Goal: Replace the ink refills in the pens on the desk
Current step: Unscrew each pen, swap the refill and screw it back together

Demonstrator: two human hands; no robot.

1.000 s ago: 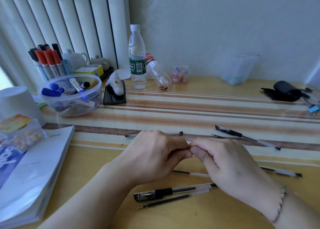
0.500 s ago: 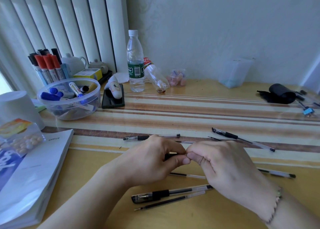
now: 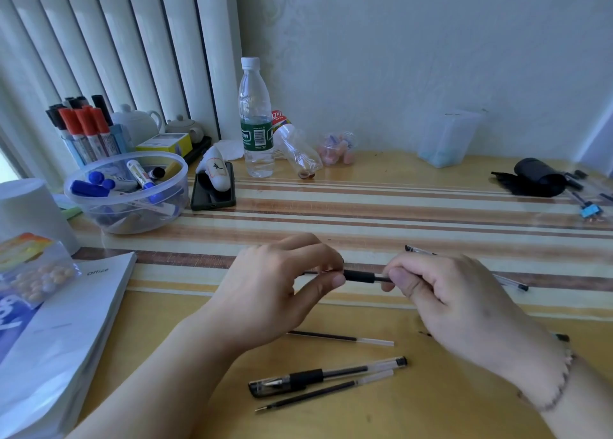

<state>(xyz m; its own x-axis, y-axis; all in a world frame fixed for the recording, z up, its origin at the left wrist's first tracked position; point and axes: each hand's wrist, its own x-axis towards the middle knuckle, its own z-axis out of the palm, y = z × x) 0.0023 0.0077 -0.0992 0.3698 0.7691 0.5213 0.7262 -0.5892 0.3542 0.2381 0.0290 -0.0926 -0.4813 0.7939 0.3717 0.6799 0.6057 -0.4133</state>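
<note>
A pen with a black rubber grip (image 3: pixel 360 276) is held level above the desk between both hands. My left hand (image 3: pixel 275 289) pinches its tip end with thumb and fingers. My right hand (image 3: pixel 454 299) grips its barrel, which is hidden inside the fist. On the desk in front lie a capped black pen (image 3: pixel 326 375), a loose refill (image 3: pixel 323 393) beside it and another refill (image 3: pixel 341 338) further back. One more pen (image 3: pixel 510 282) shows behind my right hand.
A clear bowl of markers (image 3: pixel 126 193), a marker holder (image 3: pixel 86 130), a phone (image 3: pixel 214 191), a water bottle (image 3: pixel 256 120) and a tipped empty bottle (image 3: pixel 297 151) stand at the back left. A book (image 3: pixel 63 335) lies at the left edge. A black pouch (image 3: pixel 537 181) lies far right.
My hands have moved apart, and the pen's black grip section now shows between them. The camera has tilted slightly.
</note>
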